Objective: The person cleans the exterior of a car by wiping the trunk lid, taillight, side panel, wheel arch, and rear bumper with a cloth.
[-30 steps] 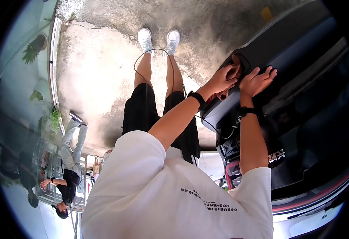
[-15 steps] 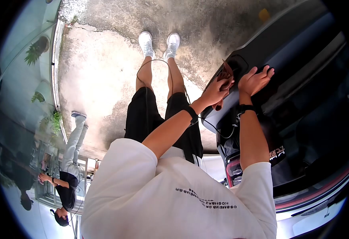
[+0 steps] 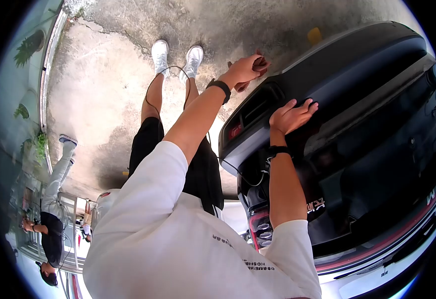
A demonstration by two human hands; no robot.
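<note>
My left hand (image 3: 243, 72) is closed around a crumpled reddish-brown cloth (image 3: 261, 64). It is out past the near corner of a black car's bumper (image 3: 322, 74), over the concrete. My right hand (image 3: 293, 116) rests on the upper edge of that bumper, fingers stretched and a little apart, holding nothing. Below the bumper in view lies the glossy dark body of the car (image 3: 377, 164), with silver characters (image 3: 315, 205) on it. A red reflector (image 3: 235, 131) shows in the bumper's corner.
Stained concrete (image 3: 98, 84) lies under my white shoes (image 3: 193, 60). A thin dark cable (image 3: 148, 97) loops around my legs. At the left, another person (image 3: 52, 231) stands by glass panels, near a potted plant (image 3: 31, 47). A yellow block (image 3: 314, 35) is on the ground beyond the bumper.
The cloth in my left hand has left the bumper's corner and moved outward over the ground. My right hand stays on the bumper, while the view has swung, showing more of the car.
</note>
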